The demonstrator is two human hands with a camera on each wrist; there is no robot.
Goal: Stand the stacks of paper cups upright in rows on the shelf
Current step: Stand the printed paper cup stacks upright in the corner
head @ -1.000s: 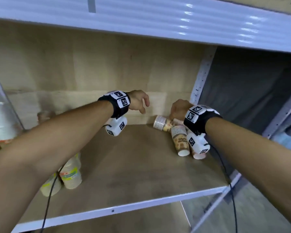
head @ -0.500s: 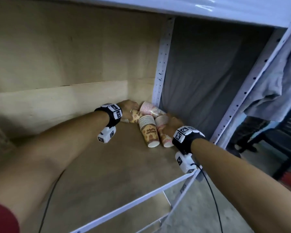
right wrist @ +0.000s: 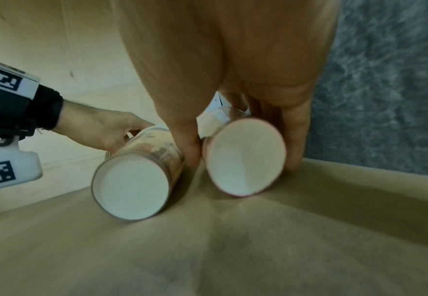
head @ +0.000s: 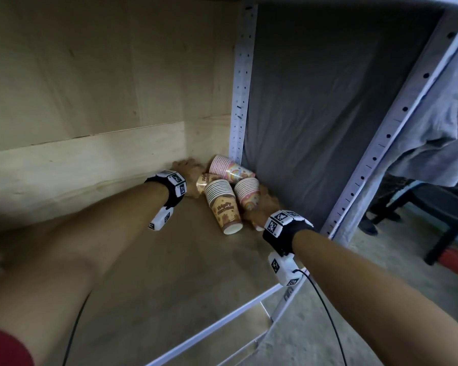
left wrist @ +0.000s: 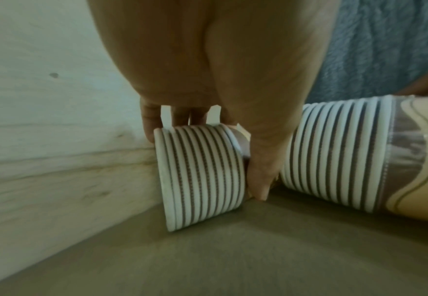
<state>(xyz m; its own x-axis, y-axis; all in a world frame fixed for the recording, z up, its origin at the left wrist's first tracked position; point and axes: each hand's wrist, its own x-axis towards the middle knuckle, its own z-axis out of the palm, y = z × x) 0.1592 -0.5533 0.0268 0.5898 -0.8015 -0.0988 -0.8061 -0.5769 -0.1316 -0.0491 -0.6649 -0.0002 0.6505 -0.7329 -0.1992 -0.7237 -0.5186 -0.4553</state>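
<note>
Four stacks of paper cups lie on their sides in the back right corner of the wooden shelf (head: 148, 273). My left hand (head: 188, 169) grips a brown stack (left wrist: 200, 176) by the back wall, thumb (left wrist: 260, 170) in front and fingers behind its rims. My right hand (head: 261, 206) holds a pink stack (head: 246, 192), thumb and fingers either side of its base (right wrist: 245, 156). Between them lies a brown "Happy Birthday" stack (head: 224, 207), base toward me. Another pink stack (head: 228, 169) lies across the corner behind.
A white perforated post (head: 242, 88) stands at the corner, with grey cloth (head: 315, 114) covering the shelf's right side. The wooden back panel (head: 90, 88) is close behind the cups. A white rail (head: 222, 320) edges the front. A grey garment (head: 434, 128) hangs outside.
My view has swung right onto the corner. The left hand went from hanging in the air to gripping the back brown stack. The right hand has settled round the pink stack.
</note>
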